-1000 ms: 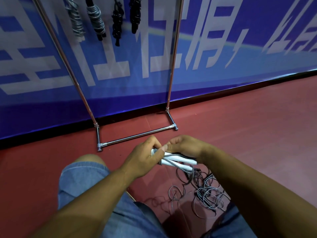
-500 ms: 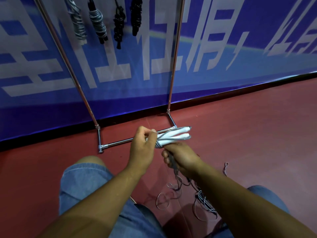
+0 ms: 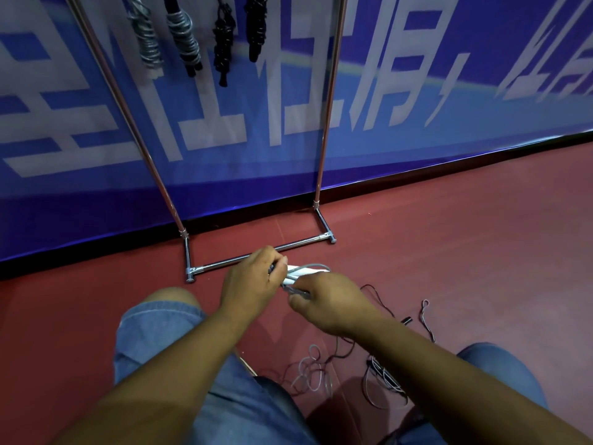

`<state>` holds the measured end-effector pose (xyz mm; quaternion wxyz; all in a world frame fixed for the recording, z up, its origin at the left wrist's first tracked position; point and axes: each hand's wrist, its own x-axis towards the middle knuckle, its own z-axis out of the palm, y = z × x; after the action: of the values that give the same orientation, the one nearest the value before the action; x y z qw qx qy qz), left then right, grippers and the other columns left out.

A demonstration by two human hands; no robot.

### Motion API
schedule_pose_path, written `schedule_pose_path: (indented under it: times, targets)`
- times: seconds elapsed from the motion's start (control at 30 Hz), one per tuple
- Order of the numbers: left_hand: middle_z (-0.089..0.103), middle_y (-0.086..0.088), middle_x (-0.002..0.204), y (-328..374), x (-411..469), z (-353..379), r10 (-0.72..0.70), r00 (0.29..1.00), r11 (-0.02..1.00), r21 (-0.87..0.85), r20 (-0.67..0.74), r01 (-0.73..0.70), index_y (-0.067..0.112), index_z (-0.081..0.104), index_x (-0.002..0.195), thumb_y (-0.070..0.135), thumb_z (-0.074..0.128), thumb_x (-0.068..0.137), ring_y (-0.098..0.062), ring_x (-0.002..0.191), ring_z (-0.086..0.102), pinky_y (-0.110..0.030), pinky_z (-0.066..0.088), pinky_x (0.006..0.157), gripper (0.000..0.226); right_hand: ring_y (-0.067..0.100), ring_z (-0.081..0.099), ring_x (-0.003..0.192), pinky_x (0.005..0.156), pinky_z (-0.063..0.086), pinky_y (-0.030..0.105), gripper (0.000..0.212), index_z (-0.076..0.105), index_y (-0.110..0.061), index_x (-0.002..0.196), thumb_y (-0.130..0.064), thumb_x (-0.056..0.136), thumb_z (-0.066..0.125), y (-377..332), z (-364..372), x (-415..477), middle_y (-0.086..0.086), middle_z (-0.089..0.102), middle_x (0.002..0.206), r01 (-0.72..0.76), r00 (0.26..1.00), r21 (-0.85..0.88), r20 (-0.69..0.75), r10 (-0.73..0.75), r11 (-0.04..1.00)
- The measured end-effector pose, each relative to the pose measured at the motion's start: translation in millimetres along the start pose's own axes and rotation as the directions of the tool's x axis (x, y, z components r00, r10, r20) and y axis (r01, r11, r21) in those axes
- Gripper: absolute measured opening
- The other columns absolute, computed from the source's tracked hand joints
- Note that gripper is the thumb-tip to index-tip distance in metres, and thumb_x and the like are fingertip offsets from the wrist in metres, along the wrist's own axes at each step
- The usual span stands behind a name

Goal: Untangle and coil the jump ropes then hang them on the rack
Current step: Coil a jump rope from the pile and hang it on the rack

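White jump-rope handles (image 3: 309, 270) held together above red floor (image 3: 465, 252), in front of rack (image 3: 327, 123) base. Left hand (image 3: 252, 282) grips handle ends, fingers curled; right hand (image 3: 333, 300) pinches grey cord (image 3: 296, 288) against handles (winding apparently under way). Done: four coiled ropes (image 3: 183, 36) hang on rack. Left: finish this coil, hang it, then tangled ropes (image 3: 316, 372) on floor between knees, count unclear. Task judged past halfway.
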<state>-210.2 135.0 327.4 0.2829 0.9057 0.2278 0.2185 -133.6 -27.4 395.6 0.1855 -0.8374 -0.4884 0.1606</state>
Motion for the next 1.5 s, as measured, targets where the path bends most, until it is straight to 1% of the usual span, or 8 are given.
schedule_pose_path:
  times: [0.17,0.33,0.5,0.7,0.93,1.13,1.37,1.5]
  targets:
    - [0.059,0.008,0.083,-6,-4,5,0.181,0.977,0.983,-0.034,0.114,-0.178,0.024,0.06,0.087,0.056,0.037,0.102,-0.019,0.079,0.061,-0.045,0.052,0.069,0.042,0.022,0.052,0.065,0.055,0.035,0.033,0.032,0.05,-0.023,0.066,-0.041,0.092,0.058,13,-21,13,-0.001,0.055,0.066,-0.02,1.0,-0.043,0.012,0.02,0.999]
    - [0.055,0.008,0.079,4,-9,4,0.239,0.961,0.97,-0.077,0.143,-0.23,0.022,0.056,0.086,0.056,0.03,0.106,-0.017,0.073,0.056,-0.043,0.05,0.066,0.046,0.012,0.049,0.056,0.056,0.042,0.034,0.032,0.064,-0.011,0.071,-0.036,0.092,0.067,30,-27,20,0.002,0.058,0.061,-0.072,0.997,0.151,0.05,0.065,0.986]
    - [0.055,0.006,0.075,14,-13,0,0.226,0.963,0.968,-0.141,0.149,-0.206,0.02,0.054,0.085,0.058,0.03,0.105,-0.016,0.069,0.055,-0.04,0.046,0.064,0.049,0.001,0.05,0.052,0.052,0.041,0.021,0.02,0.071,-0.018,0.074,-0.024,0.092,0.073,41,-20,18,-0.01,0.061,0.059,-0.191,0.981,0.474,0.111,0.156,0.86]
    - [0.055,0.008,0.076,11,-16,0,0.246,0.957,0.961,-0.169,0.151,-0.22,0.023,0.055,0.087,0.056,0.033,0.106,-0.014,0.069,0.054,-0.04,0.047,0.064,0.044,0.004,0.051,0.053,0.052,0.04,0.021,0.022,0.065,-0.017,0.078,-0.024,0.099,0.064,44,-7,13,-0.009,0.061,0.06,-0.31,0.95,0.646,0.231,0.209,0.698]
    - [0.058,0.011,0.083,8,-17,-1,0.235,0.948,0.97,-0.105,0.215,-0.217,0.033,0.051,0.097,0.064,0.029,0.102,-0.015,0.073,0.057,-0.043,0.05,0.068,0.038,0.002,0.056,0.057,0.056,0.045,0.018,0.02,0.07,-0.013,0.083,-0.02,0.1,0.062,41,-2,14,-0.007,0.066,0.067,-0.31,0.949,0.673,0.179,0.259,0.671]
    - [0.062,0.017,0.078,22,-13,-3,0.141,0.969,0.99,-0.056,0.202,-0.133,0.034,0.053,0.088,0.07,0.043,0.088,-0.006,0.07,0.058,-0.032,0.049,0.064,0.037,0.002,0.058,0.058,0.057,0.047,0.02,0.018,0.072,-0.003,0.089,-0.016,0.097,0.063,42,0,14,-0.005,0.069,0.069,-0.314,0.944,0.678,0.148,0.295,0.664]
    - [0.067,0.009,0.072,25,-15,-3,0.054,0.965,0.933,-0.359,0.257,0.043,0.029,0.06,0.081,0.052,0.058,0.079,-0.015,0.066,0.062,-0.04,0.052,0.061,0.023,0.01,0.061,0.059,0.055,0.047,0.021,0.022,0.07,0.005,0.089,-0.011,0.1,0.059,49,-7,10,0.004,0.07,0.071,-0.419,0.907,0.788,0.391,0.158,0.452]
    - [0.066,0.011,0.07,41,-8,-5,-0.008,0.975,0.827,-0.547,0.224,0.133,0.023,0.063,0.073,0.044,0.058,0.072,-0.004,0.065,0.056,-0.025,0.047,0.062,0.022,0.021,0.07,0.079,0.067,0.057,0.026,0.013,0.068,-0.004,0.102,-0.011,0.095,0.059,56,-3,8,0.015,0.071,0.096,-0.355,0.935,0.932,0.352,0.049,0.068]
